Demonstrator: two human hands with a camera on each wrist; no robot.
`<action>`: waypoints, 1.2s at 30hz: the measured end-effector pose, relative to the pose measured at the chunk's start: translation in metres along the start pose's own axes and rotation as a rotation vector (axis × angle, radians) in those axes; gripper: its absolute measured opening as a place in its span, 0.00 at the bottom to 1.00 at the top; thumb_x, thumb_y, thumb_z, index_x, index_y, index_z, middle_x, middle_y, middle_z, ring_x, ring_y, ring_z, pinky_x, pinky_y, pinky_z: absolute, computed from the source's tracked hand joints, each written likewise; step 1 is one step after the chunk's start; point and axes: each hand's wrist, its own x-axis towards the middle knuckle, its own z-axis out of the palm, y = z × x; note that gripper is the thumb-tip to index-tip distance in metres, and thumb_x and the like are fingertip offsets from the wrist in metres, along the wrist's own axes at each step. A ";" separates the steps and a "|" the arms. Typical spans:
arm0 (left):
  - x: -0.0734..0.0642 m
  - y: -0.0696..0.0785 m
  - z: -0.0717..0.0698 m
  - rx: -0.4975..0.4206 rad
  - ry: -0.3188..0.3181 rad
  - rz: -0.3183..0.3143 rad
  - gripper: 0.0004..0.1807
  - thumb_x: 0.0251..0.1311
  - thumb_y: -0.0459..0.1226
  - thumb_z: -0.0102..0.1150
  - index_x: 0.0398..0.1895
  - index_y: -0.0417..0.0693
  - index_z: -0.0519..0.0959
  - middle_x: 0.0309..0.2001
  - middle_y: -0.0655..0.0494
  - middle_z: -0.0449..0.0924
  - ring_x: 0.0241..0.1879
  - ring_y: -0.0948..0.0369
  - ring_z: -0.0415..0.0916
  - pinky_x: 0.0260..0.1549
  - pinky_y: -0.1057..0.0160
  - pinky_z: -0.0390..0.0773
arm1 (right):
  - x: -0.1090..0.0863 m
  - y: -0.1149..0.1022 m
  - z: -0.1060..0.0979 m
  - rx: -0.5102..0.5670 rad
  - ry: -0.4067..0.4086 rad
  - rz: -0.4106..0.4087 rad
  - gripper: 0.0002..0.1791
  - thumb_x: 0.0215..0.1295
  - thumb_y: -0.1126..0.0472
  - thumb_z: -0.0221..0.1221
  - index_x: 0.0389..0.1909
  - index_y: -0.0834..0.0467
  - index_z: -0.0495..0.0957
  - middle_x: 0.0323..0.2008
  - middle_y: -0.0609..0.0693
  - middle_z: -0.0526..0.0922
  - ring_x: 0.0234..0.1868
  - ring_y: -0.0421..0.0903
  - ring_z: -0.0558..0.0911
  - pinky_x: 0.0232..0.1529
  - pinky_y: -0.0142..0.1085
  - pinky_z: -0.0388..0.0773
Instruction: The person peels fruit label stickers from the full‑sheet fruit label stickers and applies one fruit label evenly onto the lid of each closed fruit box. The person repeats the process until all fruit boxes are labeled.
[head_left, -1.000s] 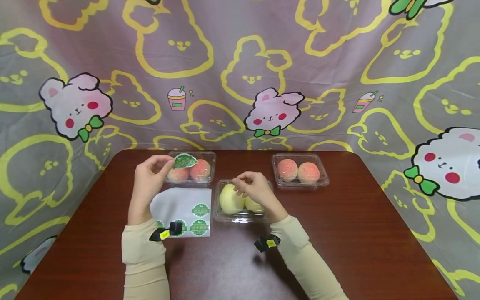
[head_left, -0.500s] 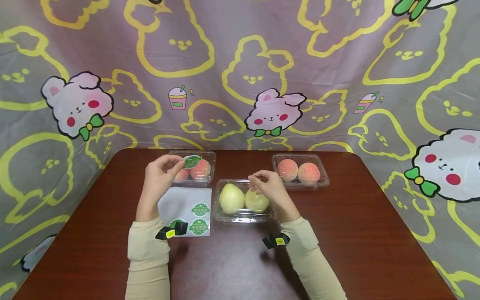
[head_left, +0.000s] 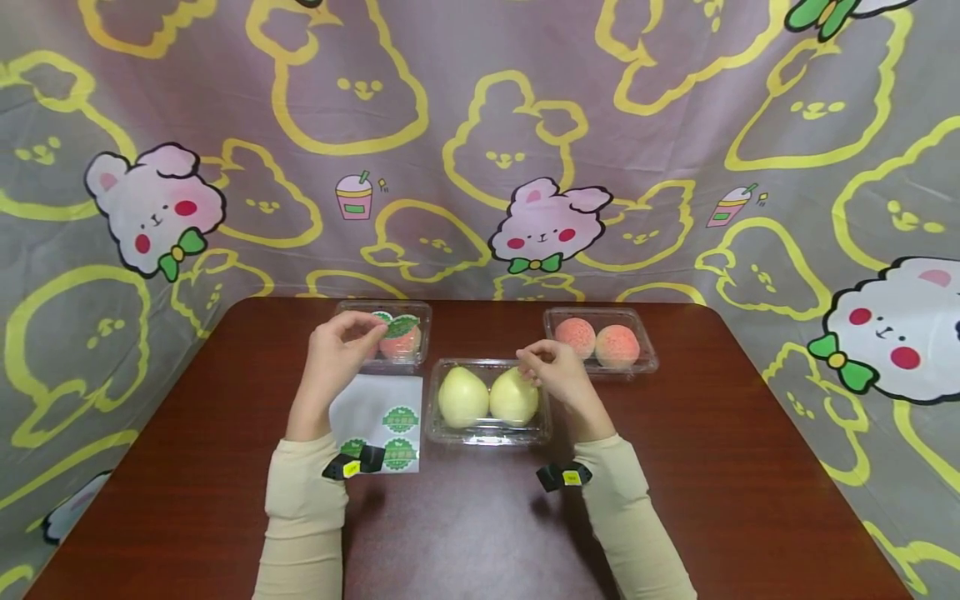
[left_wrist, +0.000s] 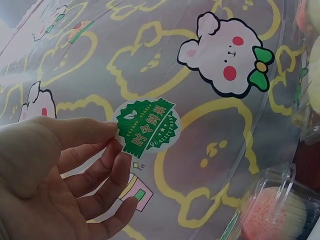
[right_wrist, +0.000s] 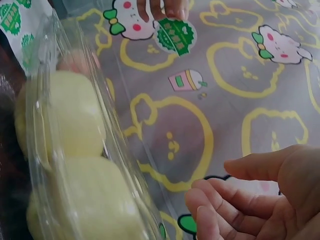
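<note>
My left hand point(head_left: 337, 354) pinches a round green-and-white sticker point(left_wrist: 150, 125) by its edge, between thumb and index finger. The sticker hangs in the air, in front of the back-left peach box. Empty, my right hand point(head_left: 562, 379) hovers over the right end of a clear plastic box point(head_left: 487, 436). Its fingers are loosely bent, with a gap between thumb and fingertips in the right wrist view. Two pale yellow-green pears point(head_left: 462, 398) sit inside that box, under its lid. Beside it lies a white sticker sheet point(head_left: 367, 408) with several green stickers, partly hidden by my left forearm.
At the back left stands a clear box point(head_left: 424, 312) of peaches, with another green label point(head_left: 382, 317) partly visible behind my fingers. A similar box point(head_left: 651, 363) at the back right holds two peaches point(head_left: 618, 346). A patterned curtain point(head_left: 450, 167) hangs behind the table.
Both hands have moved to the right. The left carries the pinched sticker along; the right has drawn from the middle of the pear box to its right end, uncovering the pears.
</note>
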 end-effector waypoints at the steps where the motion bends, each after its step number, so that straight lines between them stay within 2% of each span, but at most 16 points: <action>1: 0.000 0.001 0.001 0.009 -0.002 0.003 0.10 0.60 0.34 0.62 0.41 0.35 0.82 0.40 0.39 0.83 0.33 0.79 0.74 0.32 0.83 0.75 | 0.000 0.001 -0.002 -0.003 0.000 0.007 0.15 0.68 0.62 0.56 0.42 0.73 0.77 0.30 0.65 0.83 0.24 0.40 0.79 0.30 0.33 0.81; 6: -0.001 0.004 0.005 0.062 -0.002 0.025 0.09 0.60 0.34 0.63 0.40 0.36 0.82 0.40 0.40 0.84 0.41 0.60 0.79 0.37 0.84 0.71 | 0.002 0.007 -0.011 -0.034 -0.005 0.025 0.15 0.69 0.62 0.55 0.43 0.73 0.77 0.34 0.68 0.84 0.27 0.43 0.83 0.34 0.39 0.84; 8: -0.001 0.004 0.006 0.062 -0.005 0.026 0.09 0.60 0.34 0.62 0.40 0.36 0.82 0.40 0.40 0.84 0.42 0.58 0.79 0.37 0.84 0.71 | 0.003 0.009 -0.013 -0.045 -0.005 0.035 0.15 0.69 0.62 0.55 0.44 0.73 0.77 0.34 0.68 0.84 0.27 0.43 0.83 0.35 0.39 0.84; 11: -0.001 0.005 0.007 0.059 -0.006 0.022 0.09 0.60 0.34 0.63 0.40 0.37 0.83 0.41 0.41 0.84 0.38 0.68 0.78 0.37 0.84 0.72 | 0.004 0.011 -0.016 -0.051 -0.010 0.041 0.16 0.69 0.63 0.54 0.45 0.74 0.76 0.33 0.65 0.85 0.27 0.40 0.83 0.34 0.37 0.84; 15: 0.000 0.006 0.009 0.040 -0.012 0.022 0.09 0.59 0.34 0.64 0.40 0.36 0.83 0.43 0.40 0.85 0.31 0.83 0.71 0.35 0.83 0.73 | 0.006 0.016 -0.020 -0.052 -0.015 0.046 0.15 0.69 0.64 0.54 0.44 0.75 0.77 0.31 0.63 0.85 0.24 0.37 0.81 0.30 0.31 0.83; 18: 0.000 0.007 0.011 0.026 -0.012 0.040 0.09 0.58 0.33 0.64 0.39 0.35 0.82 0.44 0.39 0.85 0.27 0.87 0.69 0.32 0.83 0.73 | 0.007 0.020 -0.024 -0.076 -0.013 0.048 0.14 0.68 0.65 0.54 0.43 0.76 0.77 0.30 0.64 0.85 0.23 0.36 0.80 0.28 0.29 0.81; 20: 0.000 0.007 0.012 0.016 -0.014 0.056 0.09 0.58 0.32 0.64 0.38 0.34 0.82 0.44 0.39 0.86 0.27 0.89 0.69 0.31 0.84 0.73 | 0.008 0.023 -0.026 -0.100 -0.011 0.057 0.14 0.68 0.66 0.54 0.41 0.76 0.77 0.27 0.62 0.84 0.22 0.36 0.79 0.26 0.28 0.81; 22: 0.000 0.007 0.013 0.014 -0.019 0.068 0.08 0.58 0.32 0.64 0.37 0.34 0.82 0.44 0.40 0.86 0.29 0.85 0.73 0.33 0.82 0.75 | 0.009 0.026 -0.028 -0.123 -0.002 0.071 0.13 0.66 0.67 0.55 0.39 0.76 0.77 0.23 0.58 0.83 0.20 0.35 0.78 0.24 0.27 0.80; 25: 0.000 0.007 0.015 0.010 -0.038 0.079 0.08 0.59 0.33 0.63 0.37 0.35 0.83 0.44 0.41 0.86 0.36 0.74 0.81 0.39 0.72 0.81 | 0.009 0.029 -0.029 -0.137 -0.008 0.117 0.12 0.65 0.67 0.56 0.36 0.76 0.77 0.19 0.51 0.80 0.18 0.35 0.76 0.21 0.25 0.77; 28: 0.000 0.007 0.016 0.006 -0.053 0.084 0.08 0.60 0.33 0.63 0.38 0.37 0.83 0.44 0.42 0.86 0.41 0.62 0.84 0.43 0.63 0.83 | 0.011 0.033 -0.028 -0.143 -0.028 0.185 0.11 0.64 0.66 0.56 0.35 0.74 0.77 0.17 0.47 0.78 0.16 0.35 0.76 0.20 0.25 0.76; 30: 0.000 0.006 0.017 0.000 -0.061 0.092 0.08 0.60 0.34 0.63 0.38 0.37 0.83 0.44 0.42 0.86 0.39 0.65 0.83 0.43 0.65 0.83 | 0.012 0.037 -0.028 -0.149 -0.058 0.221 0.11 0.65 0.66 0.56 0.35 0.74 0.77 0.16 0.47 0.78 0.17 0.35 0.76 0.21 0.27 0.78; 33: 0.000 0.006 0.018 -0.014 -0.075 0.108 0.08 0.60 0.33 0.62 0.39 0.36 0.82 0.43 0.41 0.85 0.33 0.75 0.81 0.38 0.73 0.81 | 0.013 0.041 -0.027 -0.163 -0.112 0.246 0.13 0.65 0.66 0.55 0.37 0.75 0.79 0.18 0.48 0.81 0.18 0.36 0.79 0.24 0.30 0.81; 36: 0.000 0.006 0.019 -0.009 -0.074 0.142 0.08 0.59 0.33 0.63 0.39 0.37 0.83 0.41 0.41 0.86 0.28 0.75 0.80 0.32 0.79 0.78 | 0.014 0.044 -0.026 -0.144 -0.155 0.243 0.13 0.65 0.67 0.53 0.40 0.76 0.79 0.20 0.50 0.83 0.19 0.37 0.80 0.26 0.33 0.82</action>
